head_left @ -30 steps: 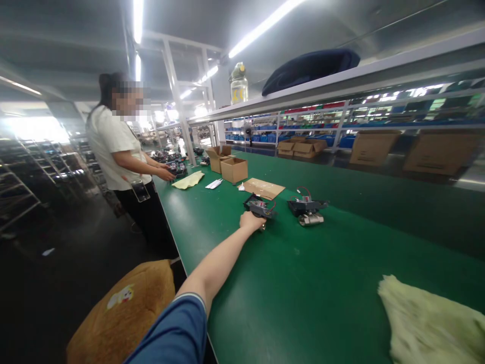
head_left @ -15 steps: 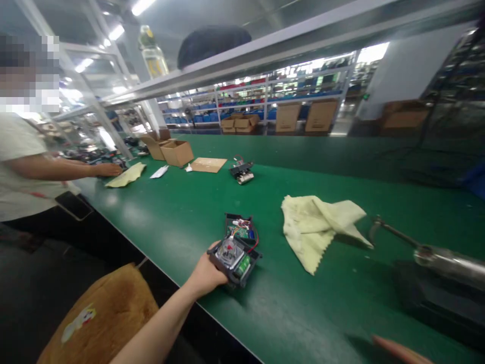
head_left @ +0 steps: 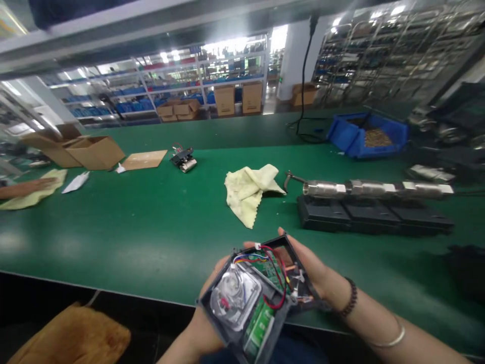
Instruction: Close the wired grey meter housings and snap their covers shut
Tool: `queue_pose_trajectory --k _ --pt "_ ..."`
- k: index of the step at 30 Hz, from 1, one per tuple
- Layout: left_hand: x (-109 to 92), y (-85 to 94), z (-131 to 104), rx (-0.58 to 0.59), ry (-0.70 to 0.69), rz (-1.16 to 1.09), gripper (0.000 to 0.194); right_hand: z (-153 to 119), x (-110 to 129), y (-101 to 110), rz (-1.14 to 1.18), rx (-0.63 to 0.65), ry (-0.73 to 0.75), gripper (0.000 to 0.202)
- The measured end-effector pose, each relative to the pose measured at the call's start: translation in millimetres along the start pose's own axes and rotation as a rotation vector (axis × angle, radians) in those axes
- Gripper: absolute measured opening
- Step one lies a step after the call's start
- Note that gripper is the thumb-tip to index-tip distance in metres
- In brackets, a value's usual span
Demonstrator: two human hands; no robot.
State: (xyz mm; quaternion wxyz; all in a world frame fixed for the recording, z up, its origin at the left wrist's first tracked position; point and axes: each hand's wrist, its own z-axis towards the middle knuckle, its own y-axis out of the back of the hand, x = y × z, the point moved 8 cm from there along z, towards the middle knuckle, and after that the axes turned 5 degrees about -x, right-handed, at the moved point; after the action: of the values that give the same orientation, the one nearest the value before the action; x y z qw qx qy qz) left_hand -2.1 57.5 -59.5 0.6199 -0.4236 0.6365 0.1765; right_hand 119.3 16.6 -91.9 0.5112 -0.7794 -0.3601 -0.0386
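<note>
My left hand [head_left: 204, 323] is closed round the left half of an opened black device housing [head_left: 278, 323], held tilted above the bench's front edge. This half carries a clear round mechanism [head_left: 230, 293] on a silvery plate and a green battery [head_left: 259, 326]. My right hand [head_left: 316, 270] grips the other half from the right, its fingers partly hidden behind it. In that half lies a green circuit board [head_left: 267, 268]. Red, black and coloured wires [head_left: 278, 283] run between the halves. A crumpled pale yellow cloth [head_left: 248, 192] lies beyond my hands.
Several black boxes with metal fittings [head_left: 364, 215] stand in a row at right, beside a small metal hook-ended tool [head_left: 290, 178]. Behind are a blue bin [head_left: 346, 136], a small black-and-metal assembly [head_left: 184, 159] and cardboard boxes [head_left: 96, 151]. A co-worker's hand [head_left: 28, 187] rests on another cloth at left.
The view has swung right. The device housing has come nearer, held above the bench edge. My right hand, earlier apart at the lower right, now grips its other half.
</note>
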Motion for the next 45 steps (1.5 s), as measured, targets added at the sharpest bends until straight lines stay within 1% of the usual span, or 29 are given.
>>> queue_pose_trajectory --k 3,4,6,8,10,12,14,15,17,19,20,21,22,23,24,25,26,28,29,30,32,33,36,37,38,40,41,43,45 --pt "-2 -0.9 7 -0.053 -0.044 0.056 0.068 -16 20 -9 0.024 0.124 0.167 0.042" --pt "0 0.6 9 -0.085 -0.044 0.109 0.064 -21 29 -11 0.02 0.139 0.21 0.037" --pt "6 3.2 13 -0.152 -0.041 0.232 0.05 -26 48 -13 0.009 0.094 0.278 0.039" --pt "10 1.1 16 -0.195 -0.06 0.328 0.042 -27 67 -12 0.017 -0.006 0.334 0.038" --pt "15 -5.7 18 -0.208 -0.086 0.379 0.042 -24 78 -11 0.041 -0.101 0.367 0.03" --pt "17 -12.3 18 -0.212 -0.126 0.454 0.046 -17 81 -12 0.081 -0.142 0.37 0.026" --pt "17 -15.9 16 -0.166 -0.162 0.554 0.049 -10 78 -13 0.112 -0.149 0.362 0.028" --pt "16 -16.5 15 -0.109 -0.182 0.619 0.051 -7 76 -12 0.128 -0.149 0.355 0.029" --pt "11 -14.1 11 0.058 -0.217 0.767 0.058 -3 72 -12 0.161 -0.139 0.343 0.032" --pt "-5 -4.8 8 0.17 -0.285 0.943 0.063 -3 68 -13 0.19 -0.118 0.333 0.034" --pt "-20 1.7 9 0.144 -0.351 1.032 0.061 -3 67 -14 0.203 -0.104 0.328 0.035" --pt "-39 6.4 11 0.075 -0.443 1.117 0.057 -4 66 -16 0.214 -0.09 0.323 0.037" --pt "-61 6.1 12 -0.004 -0.564 1.186 0.051 -4 64 -17 0.225 -0.076 0.317 0.039" --pt "-82 -0.2 13 -0.063 -0.696 1.236 0.045 -4 63 -19 0.236 -0.064 0.313 0.04" --pt "-98 -12.7 13 -0.076 -0.83 1.27 0.04 -5 62 -20 0.246 -0.054 0.309 0.041" --pt "-109 -29.7 13 -0.037 -0.956 1.291 0.036 -5 62 -21 0.255 -0.047 0.306 0.041" --pt "-115 -48.2 12 0.036 -1.063 1.303 0.03 -5 61 -22 0.264 -0.043 0.306 0.041" --pt "-120 -77.6 11 0.15 -1.196 1.298 0.017 -6 60 -22 0.276 -0.043 0.305 0.042" --pt "-123 -85.6 12 0.152 -1.216 1.281 0.014 -6 60 -22 0.28 -0.046 0.302 0.044" --pt "-126 -88.8 13 0.121 -1.206 1.257 0.013 -7 59 -22 0.282 -0.05 0.298 0.046" --pt "-133 -86.5 17 0.06 -1.117 1.194 0.013 -8 59 -22 0.29 -0.056 0.287 0.049" --pt "-134 -84.3 19 0.075 -1.043 1.168 0.016 -9 59 -23 0.297 -0.057 0.284 0.049" --pt "-132 -79.7 26 0.218 -0.793 1.101 0.024 -10 57 -24 0.322 -0.058 0.266 0.052" --pt "-133 -77.4 30 0.209 -0.749 1.1 0.024 -10 56 -25 0.331 -0.06 0.259 0.053" --pt "-135 -75.5 34 0.166 -0.74 1.129 0.022 -10 56 -25 0.339 -0.059 0.252 0.053" --pt "-137 -76.6 40 0.033 -0.814 1.299 0.017 -11 54 -27 0.355 -0.049 0.25 0.05" --pt "-136 -80.3 43 -0.028 -0.864 1.43 0.013 -11 54 -27 0.359 -0.042 0.257 0.048" --pt "-127 -91.0 47 -0.105 -0.937 1.687 0.01 -13 55 -28 0.364 -0.03 0.286 0.043" --pt "-120 -100.4 49 -0.157 -0.972 1.837 0.013 -14 57 -28 0.367 -0.022 0.327 0.039"
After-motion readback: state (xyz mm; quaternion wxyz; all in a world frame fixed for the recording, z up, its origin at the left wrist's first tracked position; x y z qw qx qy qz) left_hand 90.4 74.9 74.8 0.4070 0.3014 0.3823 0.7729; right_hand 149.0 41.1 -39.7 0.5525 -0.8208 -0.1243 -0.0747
